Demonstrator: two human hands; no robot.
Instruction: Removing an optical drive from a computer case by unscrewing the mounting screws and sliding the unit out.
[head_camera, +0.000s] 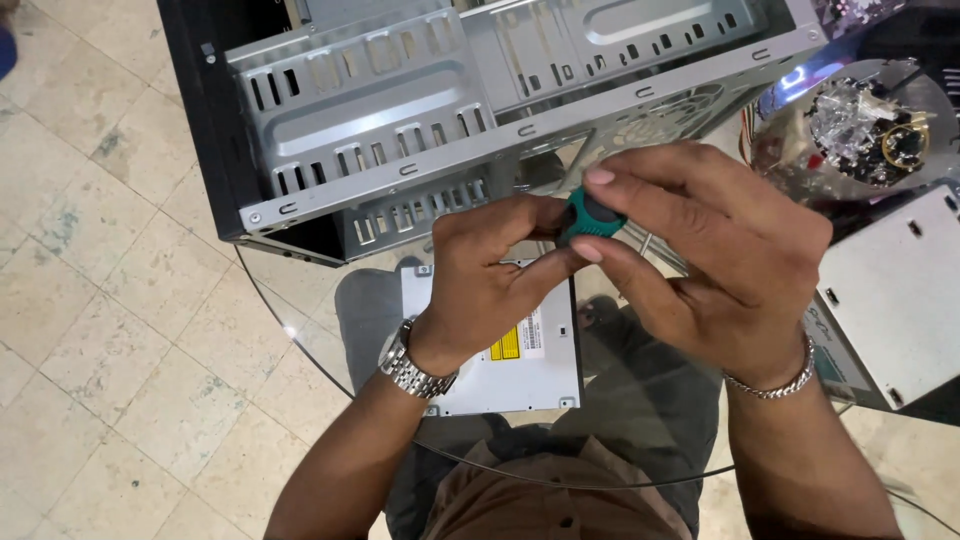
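While held at the middle of the scene, just near of the case edge: green-and-black screwdriver handle (590, 218), pinched between both hands. Left hand (490, 280) curled closed around the handle's left side, fingers wrapped toward the palm, metal watch (412, 365) at the wrist. Right hand (715, 265) gripping from the right, thumb and forefinger closed on the round end of the handle, chain bracelet (775, 385) at the wrist. Thin shaft barely visible below the handle, slanting toward the right; tip hidden.

Directly beneath the left hand, flat on the round glass table (300, 330): silver optical drive (520, 375) with a yellow sticker. Far side, filling the top: open computer case (400, 110), grey metal drive cage with slotted walls, black outer frame. Far right: clear dish of small parts (870, 125). Near right: white metal box (900, 295), partly off the edge. Below the glass: tiled floor (110, 330).
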